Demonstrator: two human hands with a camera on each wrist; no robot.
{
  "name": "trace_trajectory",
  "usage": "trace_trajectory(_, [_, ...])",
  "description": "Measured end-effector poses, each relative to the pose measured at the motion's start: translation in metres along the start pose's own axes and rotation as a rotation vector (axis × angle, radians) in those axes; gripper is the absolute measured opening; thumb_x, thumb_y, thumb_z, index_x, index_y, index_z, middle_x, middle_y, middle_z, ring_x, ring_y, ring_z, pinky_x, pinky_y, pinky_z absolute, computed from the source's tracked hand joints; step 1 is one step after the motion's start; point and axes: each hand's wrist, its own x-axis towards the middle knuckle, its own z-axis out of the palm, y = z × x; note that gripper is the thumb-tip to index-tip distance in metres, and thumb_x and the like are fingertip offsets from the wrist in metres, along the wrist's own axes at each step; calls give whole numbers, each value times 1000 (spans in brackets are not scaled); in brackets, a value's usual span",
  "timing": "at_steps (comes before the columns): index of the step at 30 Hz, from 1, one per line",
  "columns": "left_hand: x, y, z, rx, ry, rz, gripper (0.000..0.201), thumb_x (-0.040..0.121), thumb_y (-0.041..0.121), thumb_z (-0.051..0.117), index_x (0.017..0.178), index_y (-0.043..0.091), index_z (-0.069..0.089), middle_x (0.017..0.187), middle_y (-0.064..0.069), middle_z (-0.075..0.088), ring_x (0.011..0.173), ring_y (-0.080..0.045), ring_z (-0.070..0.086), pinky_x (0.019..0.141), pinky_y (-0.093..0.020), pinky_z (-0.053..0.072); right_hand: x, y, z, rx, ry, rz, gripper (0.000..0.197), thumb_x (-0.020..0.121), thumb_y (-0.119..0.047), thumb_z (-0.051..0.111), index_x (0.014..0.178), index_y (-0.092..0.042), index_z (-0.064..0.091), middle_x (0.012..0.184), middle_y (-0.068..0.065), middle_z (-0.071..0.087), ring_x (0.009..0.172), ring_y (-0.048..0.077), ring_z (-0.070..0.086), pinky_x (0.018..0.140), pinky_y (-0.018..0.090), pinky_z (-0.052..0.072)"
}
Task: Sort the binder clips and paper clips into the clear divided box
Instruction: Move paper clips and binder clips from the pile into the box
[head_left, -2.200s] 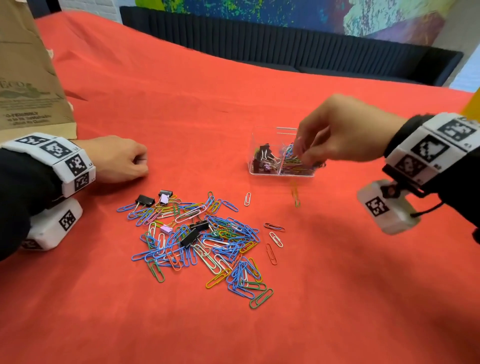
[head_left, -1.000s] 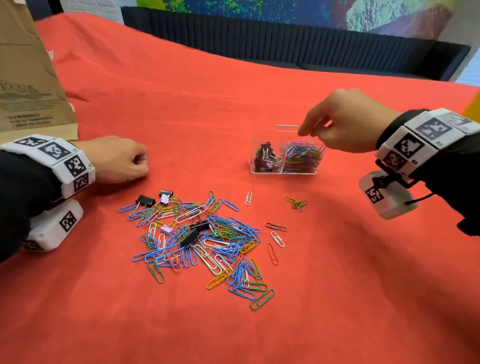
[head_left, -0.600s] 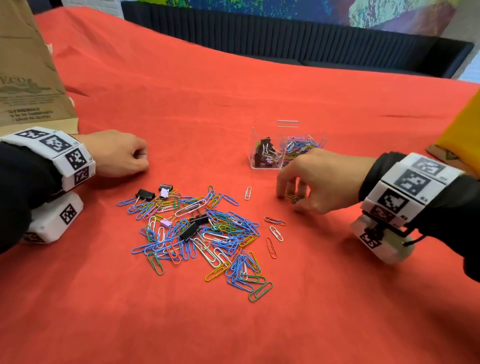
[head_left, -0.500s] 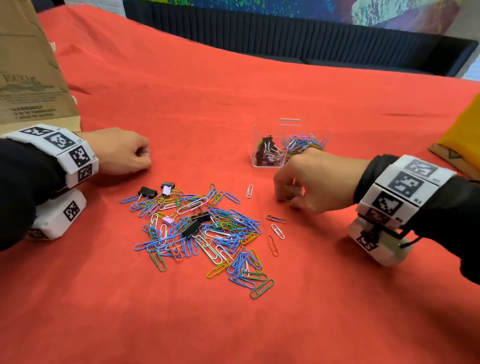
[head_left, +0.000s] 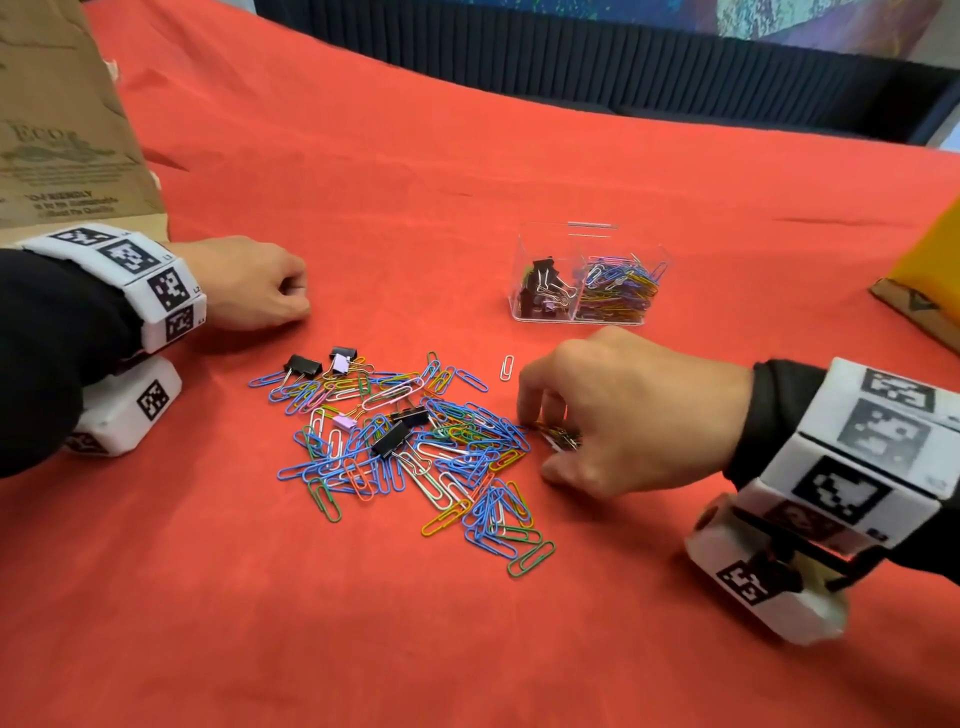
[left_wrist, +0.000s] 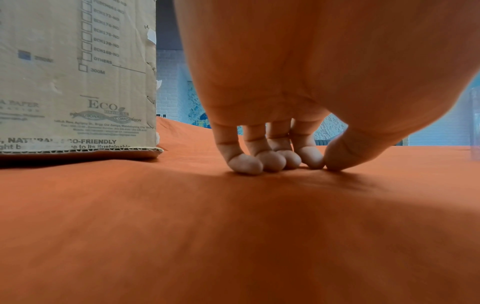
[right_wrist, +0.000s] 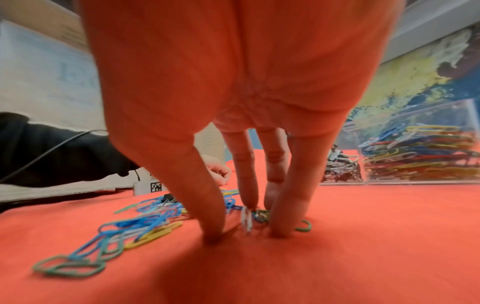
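A heap of coloured paper clips (head_left: 415, 457) lies mid-cloth, with black binder clips (head_left: 390, 441) and lilac ones (head_left: 340, 362) mixed in. Behind it stands the clear divided box (head_left: 589, 236): binder clips fill its left cell, paper clips its right. My right hand (head_left: 545, 441) is at the heap's right edge, fingertips down on the cloth. In the right wrist view thumb and fingers of the right hand (right_wrist: 246, 230) close round a small bunch of paper clips (right_wrist: 255, 217). My left hand (head_left: 296, 306) rests loosely curled on the cloth left of the heap, holding nothing; the left wrist view shows the left hand (left_wrist: 283, 164) with its fingertips touching the cloth.
A brown cardboard box (head_left: 62, 130) stands at the far left, close behind my left hand. A yellow object (head_left: 930, 260) sits at the right edge. One white paper clip (head_left: 507, 367) lies alone between heap and clear box. A dark bench (head_left: 623, 67) lines the table's far side.
My right hand came down from above the clear box to the clips that fell in front of it, then shifted left to the heap's edge. My left hand stayed put.
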Motion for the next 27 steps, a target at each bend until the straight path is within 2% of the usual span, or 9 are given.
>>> trace_trajectory(5, [-1,2,-1,-2,-4,-16,19,91,32,51,82,17,57,79,0,61,78,-27,54,69,-28,34,4,-2,0,-15,-8,17,30,68,-17,66,97,-26,65,77,-7,65,69,13,56,63,28,53])
trace_trajectory(9, [-2,3,-1,-2,-1,-19,18,91,32,51,83,17,58,81,-1,61,80,-27,54,70,-28,34,13,4,-3,-29,-44,37,20,67,-14,65,83,-26,65,69,-9,58,60,5,51,51,20,40])
trace_trajectory(10, [-2,3,-1,-1,1,-18,18,91,32,52,83,17,58,80,-1,61,80,-27,54,70,-28,34,15,6,-4,-27,-66,40,17,66,-14,66,77,-26,63,68,-8,59,60,5,51,51,21,40])
trace_trajectory(12, [-1,2,0,2,1,-19,18,91,32,52,81,18,57,78,1,60,78,-26,53,69,-28,34,19,12,-6,-5,-125,64,16,65,-13,67,71,-27,61,71,-8,63,65,9,57,57,24,49])
trace_trajectory(14, [-1,2,0,5,1,-16,19,91,32,51,80,18,56,75,4,58,77,-26,53,69,-28,34,22,24,-11,22,-172,104,18,64,-13,68,73,-27,65,74,-9,69,71,11,64,67,31,56])
trace_trajectory(16, [0,2,0,11,4,-11,19,91,32,51,79,18,55,75,4,58,76,-25,52,68,-28,34,25,40,-20,49,-168,137,19,63,-11,68,74,-27,68,73,-9,72,71,11,67,70,34,58])
trace_trajectory(20, [1,-1,2,10,8,-2,19,90,33,51,78,18,55,75,3,60,75,-24,54,68,-30,37,30,73,-57,143,-19,239,21,66,-1,69,74,-20,70,70,-2,73,61,16,68,63,33,56])
trace_trajectory(25, [1,0,1,9,4,4,19,91,32,52,77,19,54,74,4,59,76,-26,54,70,-29,36,43,111,-92,59,319,366,21,64,-6,74,75,-24,73,71,-6,74,68,14,68,75,33,58])
trace_trajectory(27, [1,0,1,5,-1,2,19,91,32,53,77,19,54,74,4,59,75,-25,54,70,-29,38,51,119,-91,68,375,401,20,65,-7,75,76,-24,73,71,-8,73,71,11,69,74,30,56])
